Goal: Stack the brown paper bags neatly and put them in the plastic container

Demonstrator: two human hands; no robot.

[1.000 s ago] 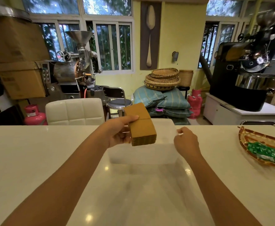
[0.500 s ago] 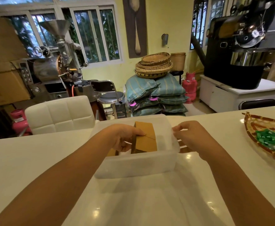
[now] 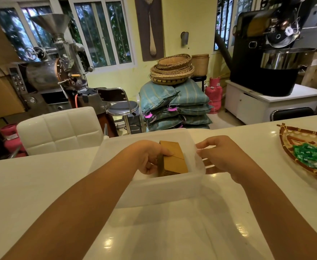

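Reaching into the container (image 3: 165,186), the left hand (image 3: 150,156) had its grip clamped on the bags (image 3: 173,161), thumb lying across the top face and fingers curled down the left side of the stack. The bags sat inside the container, toward its right half, the squared edges facing the camera; held as one block that way, they probably stayed aligned while being set down. Whether the stack already rested on the container's floor could not be told, since the frosted front wall hid its base.

The right hand (image 3: 221,156) was at the container's right rim, fingers bent and pinched on the edge, most likely bracing it so the light plastic would not slide on the glossy worktop (image 3: 32,184). Both forearms stretched forward from the lower corners, the left one angled inward over the front wall, wrist dipped into the box. A basket (image 3: 292,139) lay well apart to the right.
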